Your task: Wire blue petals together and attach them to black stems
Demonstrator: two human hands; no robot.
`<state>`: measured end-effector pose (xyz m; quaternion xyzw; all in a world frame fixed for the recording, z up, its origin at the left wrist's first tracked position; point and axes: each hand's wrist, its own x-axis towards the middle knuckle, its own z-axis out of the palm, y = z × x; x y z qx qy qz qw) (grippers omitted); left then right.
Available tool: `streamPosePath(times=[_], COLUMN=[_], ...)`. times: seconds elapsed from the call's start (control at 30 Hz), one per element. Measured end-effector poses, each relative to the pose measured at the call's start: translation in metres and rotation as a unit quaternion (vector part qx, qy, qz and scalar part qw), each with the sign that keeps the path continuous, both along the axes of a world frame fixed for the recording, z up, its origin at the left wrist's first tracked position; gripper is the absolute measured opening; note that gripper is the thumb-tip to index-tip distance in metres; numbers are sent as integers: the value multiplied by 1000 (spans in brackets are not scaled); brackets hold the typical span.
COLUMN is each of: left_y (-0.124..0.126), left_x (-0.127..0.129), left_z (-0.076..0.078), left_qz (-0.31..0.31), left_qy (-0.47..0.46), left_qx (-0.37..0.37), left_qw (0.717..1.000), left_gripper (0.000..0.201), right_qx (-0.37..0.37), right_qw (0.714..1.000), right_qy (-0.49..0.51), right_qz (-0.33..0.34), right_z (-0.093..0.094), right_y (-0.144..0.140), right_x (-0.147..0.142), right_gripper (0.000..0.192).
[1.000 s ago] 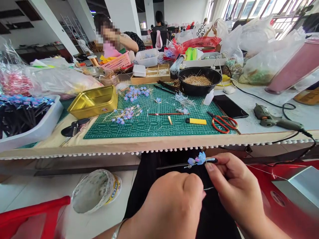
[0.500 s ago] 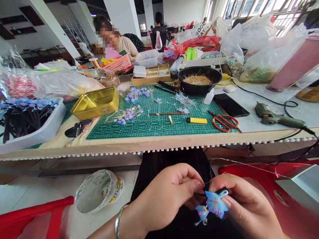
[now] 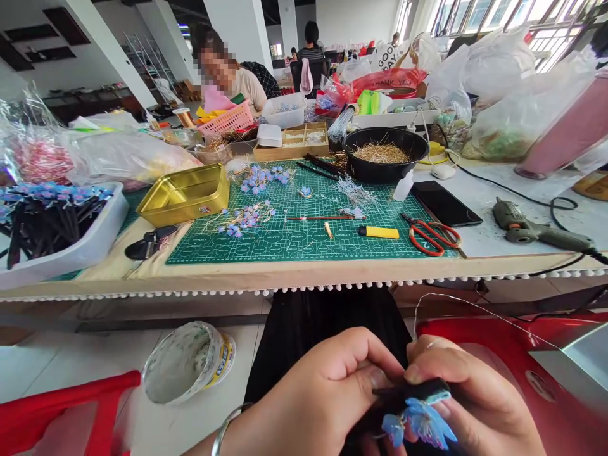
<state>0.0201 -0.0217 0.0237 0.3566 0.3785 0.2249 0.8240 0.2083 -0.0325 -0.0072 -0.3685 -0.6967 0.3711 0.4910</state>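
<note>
Below the desk [image 3: 304,275] edge, blue flower [image 3: 420,425] now lower, turned downward; left hand [image 3: 318,396] and right hand [image 3: 468,399] fingers pinching its black stem [image 3: 411,389]; thin wire [image 3: 475,307] trailing right.

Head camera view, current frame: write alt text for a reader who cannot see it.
Below a cluttered craft table, the left hand and right hand together pinch a black hair clip bearing blue flowers, with thin wire arcing off to the right. On the green cutting mat lie more blue flowers, a yellow lighter and red scissors.
</note>
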Motion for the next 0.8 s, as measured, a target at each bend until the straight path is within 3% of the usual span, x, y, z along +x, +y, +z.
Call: streamPosePath(times=[0.2, 0.4, 0.57, 0.8], left_y=[11, 18, 18, 18], left_x=[0, -5, -2, -2], left_z=[-3, -1, -3, -10], left_qz=[6, 18, 5, 44], left_qy=[-3, 3, 38, -24], left_qx=[17, 0, 36, -18], left_qw=[1000, 1000, 999, 999], left_gripper=[12, 23, 27, 23], right_qx=[-39, -87, -37, 90], right_qw=[998, 995, 996, 985], right_qy=[8, 30, -11, 5], right_qz=[-38, -49, -82, -148], right_z=[-3, -9, -9, -17], right_y=[1, 2, 4, -5], right_x=[-6, -8, -10, -14], right_gripper=[9, 7, 6, 12])
